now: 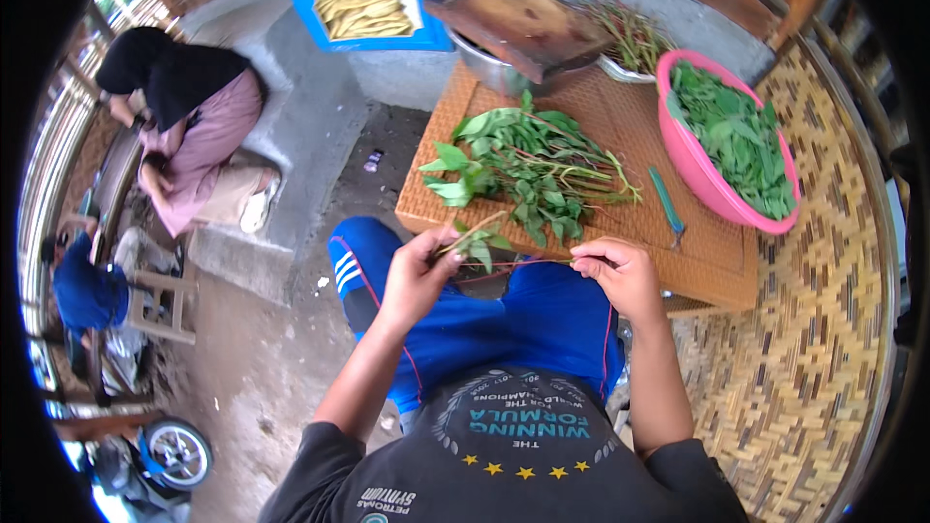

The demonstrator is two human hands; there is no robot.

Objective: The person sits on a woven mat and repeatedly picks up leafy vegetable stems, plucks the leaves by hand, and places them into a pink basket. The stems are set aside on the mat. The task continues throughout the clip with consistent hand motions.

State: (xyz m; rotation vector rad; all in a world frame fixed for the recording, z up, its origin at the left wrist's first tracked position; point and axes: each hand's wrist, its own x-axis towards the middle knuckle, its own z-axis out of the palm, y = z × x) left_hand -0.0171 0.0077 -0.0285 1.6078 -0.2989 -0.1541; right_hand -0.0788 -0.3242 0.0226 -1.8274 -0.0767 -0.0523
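My left hand (425,267) grips a small sprig of green leaves (477,241) by its stems, just off the front edge of the woven rattan table (697,269). Between thumb and fingers, my right hand (616,270) pinches the end of a thin reddish stem (534,261). That stem stretches across to the left hand above my lap. Right behind both hands, a heap of leafy green stalks (538,160) lies on the table, leaves mostly to the left and bare stems to the right.
A pink plastic basin (683,152) of picked leaves stands at the table's right, near a green-handled tool (666,202). Behind are a metal pot (488,67) under a wooden board (519,22) and a bowl of stems (628,33). Two people (192,87) sit at left.
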